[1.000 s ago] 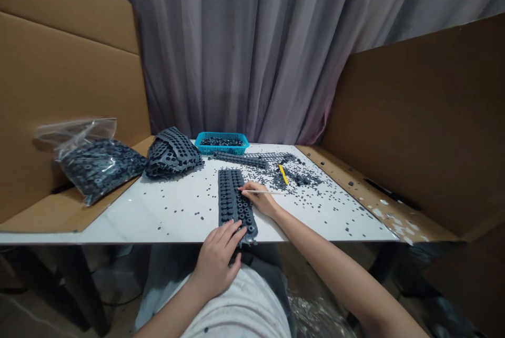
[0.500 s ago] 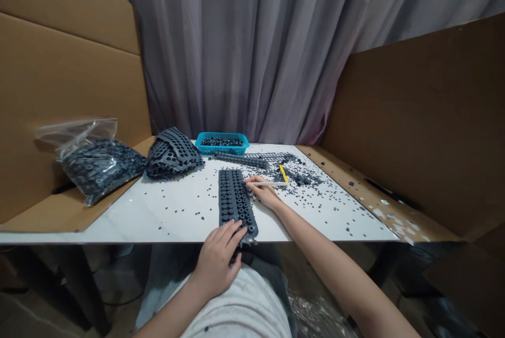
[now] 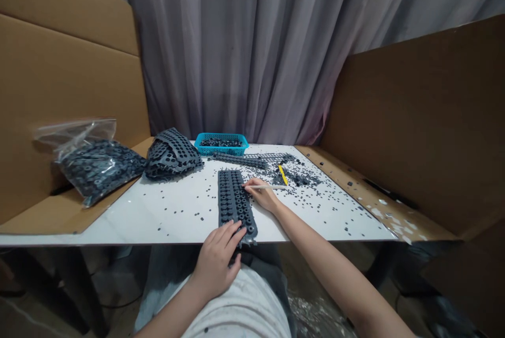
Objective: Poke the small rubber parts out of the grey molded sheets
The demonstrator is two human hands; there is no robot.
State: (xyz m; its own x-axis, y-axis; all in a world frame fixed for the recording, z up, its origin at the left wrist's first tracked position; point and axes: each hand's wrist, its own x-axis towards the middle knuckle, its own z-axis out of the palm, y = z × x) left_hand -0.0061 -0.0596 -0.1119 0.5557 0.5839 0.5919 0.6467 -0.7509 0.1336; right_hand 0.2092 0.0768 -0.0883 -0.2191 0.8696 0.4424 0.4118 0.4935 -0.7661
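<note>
A long dark grey rubber strip (image 3: pixel 234 204) with rows of round cells lies on the white marble-look table (image 3: pixel 138 225), its near end at the table's front edge. My left hand (image 3: pixel 216 256) presses on that near end, fingers curled over it. My right hand (image 3: pixel 261 196) sits beside the strip's right edge, pinching a thin white stick (image 3: pixel 266 187) whose tip is hidden by my fingers. Many small black pieces lie scattered around it. A yellow tool (image 3: pixel 282 174) lies beyond my right hand.
A teal plastic basket (image 3: pixel 221 151) of dark pieces stands at the table's far edge, with another rubber strip (image 3: pixel 240 161) in front of it. A heap of rubber sheets (image 3: pixel 171 156) and a plastic bag (image 3: pixel 97 167) lie left. Cardboard panels (image 3: pixel 406 117) flank the table.
My right hand shifted slightly right, then back toward the strip, and the white stick tilted a little with it. My left hand and the strip have not visibly moved.
</note>
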